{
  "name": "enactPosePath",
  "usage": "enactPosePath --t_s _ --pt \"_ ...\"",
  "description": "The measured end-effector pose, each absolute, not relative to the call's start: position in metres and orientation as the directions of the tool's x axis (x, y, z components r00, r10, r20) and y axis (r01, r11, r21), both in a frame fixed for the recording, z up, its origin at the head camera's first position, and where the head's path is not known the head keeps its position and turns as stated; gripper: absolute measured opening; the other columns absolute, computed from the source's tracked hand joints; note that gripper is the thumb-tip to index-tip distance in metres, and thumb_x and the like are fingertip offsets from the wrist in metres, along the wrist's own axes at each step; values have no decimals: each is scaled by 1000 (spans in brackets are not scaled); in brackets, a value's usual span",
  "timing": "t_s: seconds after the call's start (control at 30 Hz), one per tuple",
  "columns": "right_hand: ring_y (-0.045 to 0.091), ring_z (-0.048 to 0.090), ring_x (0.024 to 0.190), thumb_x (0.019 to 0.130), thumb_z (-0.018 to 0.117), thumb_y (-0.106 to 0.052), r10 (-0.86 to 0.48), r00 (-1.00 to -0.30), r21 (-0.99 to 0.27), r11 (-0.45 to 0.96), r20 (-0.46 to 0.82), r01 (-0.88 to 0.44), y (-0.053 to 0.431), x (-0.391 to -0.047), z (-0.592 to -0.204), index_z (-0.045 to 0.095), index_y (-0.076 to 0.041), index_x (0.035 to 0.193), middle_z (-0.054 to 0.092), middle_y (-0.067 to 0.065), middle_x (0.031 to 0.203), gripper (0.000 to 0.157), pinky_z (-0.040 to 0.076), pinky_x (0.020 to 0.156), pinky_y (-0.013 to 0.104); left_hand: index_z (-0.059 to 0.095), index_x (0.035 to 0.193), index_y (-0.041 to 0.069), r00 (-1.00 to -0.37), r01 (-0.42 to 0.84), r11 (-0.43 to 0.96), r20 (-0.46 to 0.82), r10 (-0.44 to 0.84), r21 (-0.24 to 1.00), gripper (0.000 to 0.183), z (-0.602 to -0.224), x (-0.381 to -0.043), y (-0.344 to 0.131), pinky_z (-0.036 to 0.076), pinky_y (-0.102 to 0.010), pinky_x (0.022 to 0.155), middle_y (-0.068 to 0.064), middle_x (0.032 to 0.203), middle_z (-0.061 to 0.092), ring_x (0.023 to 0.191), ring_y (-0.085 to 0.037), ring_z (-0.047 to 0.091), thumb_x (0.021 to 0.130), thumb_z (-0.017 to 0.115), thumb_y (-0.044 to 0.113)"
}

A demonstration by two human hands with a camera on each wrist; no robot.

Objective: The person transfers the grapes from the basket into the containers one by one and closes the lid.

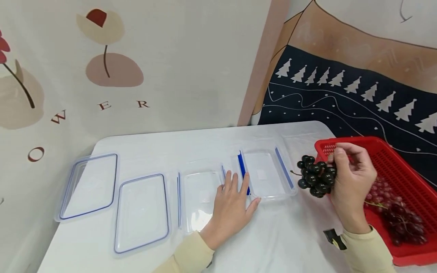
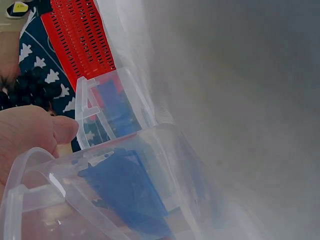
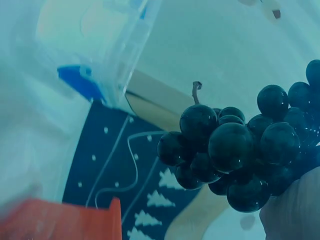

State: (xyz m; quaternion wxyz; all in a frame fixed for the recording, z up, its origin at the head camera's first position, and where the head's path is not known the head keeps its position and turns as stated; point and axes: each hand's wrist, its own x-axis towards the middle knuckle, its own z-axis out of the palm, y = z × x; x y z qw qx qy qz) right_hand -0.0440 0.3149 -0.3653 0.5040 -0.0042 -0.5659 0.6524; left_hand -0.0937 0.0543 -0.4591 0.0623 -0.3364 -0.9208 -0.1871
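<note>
My right hand (image 1: pixel 353 182) holds a bunch of black grapes (image 1: pixel 316 177) in the air beside the red basket, with the grapes hanging to the left of the fingers. In the right wrist view the shiny grapes (image 3: pixel 235 150) and a short bare stem stand out. My left hand (image 1: pixel 233 204) has its fingers straight and spread, over the near right part of a clear plastic container (image 1: pixel 201 185). Its fingertips reach toward a second clear container (image 1: pixel 263 172) with blue side clips. The left wrist view shows the thumb (image 2: pixel 65 130) close to the container walls.
A red perforated basket (image 1: pixel 409 182) at the right holds red grapes (image 1: pixel 380 191) and a dark red bunch (image 1: pixel 404 223). Two clear lids with blue seals, one farther left (image 1: pixel 90 185) and one nearer (image 1: pixel 142 212), lie on the white table (image 1: pixel 273 242). Printed cloth hangs behind.
</note>
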Motion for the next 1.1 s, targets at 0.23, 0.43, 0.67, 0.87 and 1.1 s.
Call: enactPosePath --t_s 0.23,0.43,0.67,0.87,1.1 --pt "21 62 69 102 66 8 561 -542 -717 138 625 -683 302 -79 -379 65 24 115 64 17 82 20 55 67 23 47 165 6 -769 640 709 242 592 298 75 -459 -93 54 47 -62 111 -32 158 51 156 -50 34 111 54 57" --pt "17 60 68 104 64 8 448 -616 -738 171 648 -652 297 -104 -391 64 21 115 62 14 85 18 53 65 20 47 166 7 -774 633 720 228 590 284 75 -460 -92 54 47 -61 111 -31 159 51 156 -49 35 112 52 58" --pt "15 60 70 104 62 10 346 -683 -765 265 644 -587 292 -128 -405 64 21 115 63 9 82 15 52 67 20 47 166 8 -764 644 723 248 595 249 74 -458 -91 54 48 -59 109 -29 157 53 155 -47 38 112 51 59" --pt "13 61 69 103 62 11 302 -717 -776 316 628 -546 290 -147 -418 68 16 113 63 7 80 12 53 67 19 46 166 9 -757 652 725 252 603 222 75 -458 -89 55 50 -57 108 -28 156 54 155 -46 39 111 50 60" --pt "13 60 70 104 63 10 242 -788 -811 335 565 -479 286 -163 -433 69 11 114 62 7 83 12 51 66 19 48 165 10 -755 649 738 286 591 187 74 -459 -89 55 51 -55 105 -26 153 58 153 -45 42 111 52 60"
